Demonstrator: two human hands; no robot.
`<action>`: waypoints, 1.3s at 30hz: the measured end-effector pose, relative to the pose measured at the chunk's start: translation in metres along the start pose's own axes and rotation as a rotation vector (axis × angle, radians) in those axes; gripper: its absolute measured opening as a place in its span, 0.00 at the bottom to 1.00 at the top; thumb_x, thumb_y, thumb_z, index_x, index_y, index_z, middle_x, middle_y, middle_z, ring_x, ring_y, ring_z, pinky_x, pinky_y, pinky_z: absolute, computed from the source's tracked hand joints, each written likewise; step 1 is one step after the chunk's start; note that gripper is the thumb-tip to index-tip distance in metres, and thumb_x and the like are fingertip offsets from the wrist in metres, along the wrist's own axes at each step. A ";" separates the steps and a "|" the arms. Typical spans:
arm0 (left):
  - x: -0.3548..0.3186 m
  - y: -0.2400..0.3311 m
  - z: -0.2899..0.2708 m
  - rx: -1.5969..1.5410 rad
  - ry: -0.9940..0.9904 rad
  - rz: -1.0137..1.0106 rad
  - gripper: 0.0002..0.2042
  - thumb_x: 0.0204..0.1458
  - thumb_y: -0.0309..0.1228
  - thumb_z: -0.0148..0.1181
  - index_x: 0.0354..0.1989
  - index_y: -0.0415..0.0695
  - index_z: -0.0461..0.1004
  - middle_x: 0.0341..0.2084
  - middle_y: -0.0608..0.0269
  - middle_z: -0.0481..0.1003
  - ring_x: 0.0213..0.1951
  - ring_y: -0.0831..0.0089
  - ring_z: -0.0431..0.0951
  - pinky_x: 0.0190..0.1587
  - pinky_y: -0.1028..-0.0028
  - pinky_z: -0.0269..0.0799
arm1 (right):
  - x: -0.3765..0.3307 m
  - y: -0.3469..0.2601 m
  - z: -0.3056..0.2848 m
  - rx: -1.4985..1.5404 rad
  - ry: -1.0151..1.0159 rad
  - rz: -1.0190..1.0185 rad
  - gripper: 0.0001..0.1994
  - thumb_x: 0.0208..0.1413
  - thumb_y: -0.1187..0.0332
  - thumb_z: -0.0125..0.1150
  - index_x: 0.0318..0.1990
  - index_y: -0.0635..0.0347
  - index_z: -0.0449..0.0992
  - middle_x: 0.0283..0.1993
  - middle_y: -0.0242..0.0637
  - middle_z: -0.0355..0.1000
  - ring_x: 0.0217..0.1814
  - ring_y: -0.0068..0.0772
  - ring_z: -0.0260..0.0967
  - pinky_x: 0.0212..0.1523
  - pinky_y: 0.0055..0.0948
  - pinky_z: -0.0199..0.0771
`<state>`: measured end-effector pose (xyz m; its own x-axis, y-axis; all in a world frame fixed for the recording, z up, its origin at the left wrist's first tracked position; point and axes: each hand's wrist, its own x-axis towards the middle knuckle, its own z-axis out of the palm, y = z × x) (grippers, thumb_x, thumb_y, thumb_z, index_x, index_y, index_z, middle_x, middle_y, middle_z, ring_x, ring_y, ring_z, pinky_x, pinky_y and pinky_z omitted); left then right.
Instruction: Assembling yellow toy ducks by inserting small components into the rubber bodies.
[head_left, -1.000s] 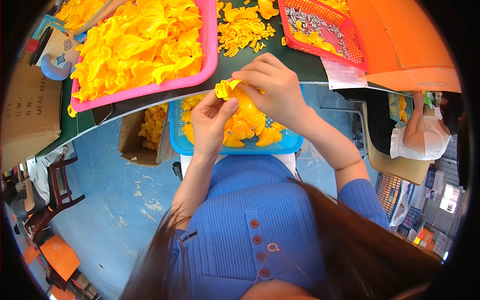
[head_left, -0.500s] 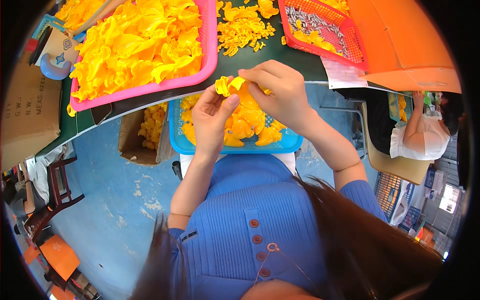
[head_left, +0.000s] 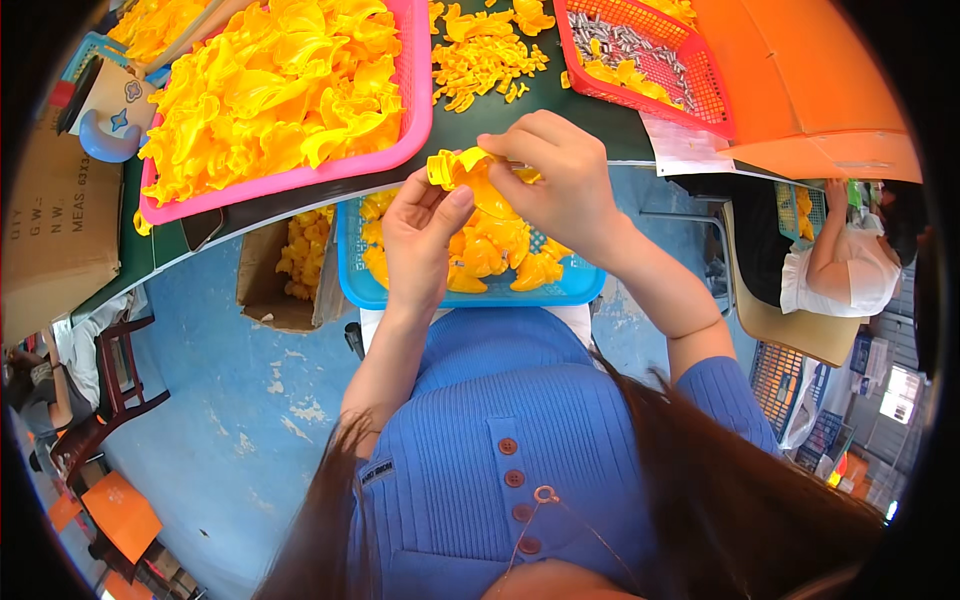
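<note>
Both my hands have lifted slightly since a moment ago: my left hand [head_left: 425,235] and right hand [head_left: 560,180] pinch one yellow plastic piece [head_left: 462,170] above the blue basket [head_left: 400,290] on my lap, working it. Beyond, the pink tray [head_left: 415,110] far left and red basket [head_left: 690,85] far right sit on the dark green table [head_left: 590,120]; blue floor [head_left: 230,400] below.

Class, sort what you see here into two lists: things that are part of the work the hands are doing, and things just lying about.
In the work:
left hand
right hand
yellow plastic piece held between both
blue basket of yellow pieces on the lap
pink tray heaped with yellow pieces
red basket of small grey parts

Lying about:
cardboard box
orange board
wooden chair
</note>
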<state>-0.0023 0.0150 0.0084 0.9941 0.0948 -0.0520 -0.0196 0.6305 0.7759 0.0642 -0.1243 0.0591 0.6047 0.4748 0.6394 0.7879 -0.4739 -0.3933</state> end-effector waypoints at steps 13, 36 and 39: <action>0.000 0.002 -0.002 0.002 0.009 -0.038 0.15 0.51 0.24 0.57 0.47 0.37 0.67 0.41 0.64 0.72 0.41 0.81 0.72 0.44 0.81 0.69 | 0.004 0.002 0.000 -0.013 -0.043 -0.039 0.09 0.35 0.79 0.62 0.29 0.63 0.76 0.24 0.37 0.68 0.26 0.34 0.68 0.25 0.27 0.68; 0.002 -0.003 -0.006 0.052 0.029 0.047 0.14 0.49 0.23 0.59 0.45 0.36 0.69 0.39 0.62 0.73 0.42 0.79 0.72 0.48 0.79 0.67 | 0.001 0.002 0.008 -0.047 -0.032 -0.048 0.09 0.37 0.79 0.61 0.31 0.62 0.76 0.24 0.37 0.68 0.27 0.35 0.68 0.26 0.28 0.69; 0.006 -0.002 -0.007 0.067 0.032 0.028 0.14 0.49 0.23 0.59 0.44 0.35 0.69 0.38 0.61 0.73 0.42 0.79 0.72 0.48 0.79 0.67 | 0.001 0.006 0.009 -0.037 -0.064 -0.037 0.08 0.38 0.80 0.61 0.30 0.62 0.76 0.24 0.36 0.68 0.27 0.35 0.68 0.26 0.28 0.69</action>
<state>0.0031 0.0196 0.0016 0.9894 0.1366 -0.0488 -0.0389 0.5743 0.8177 0.0700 -0.1201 0.0516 0.5824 0.5384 0.6091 0.8058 -0.4815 -0.3449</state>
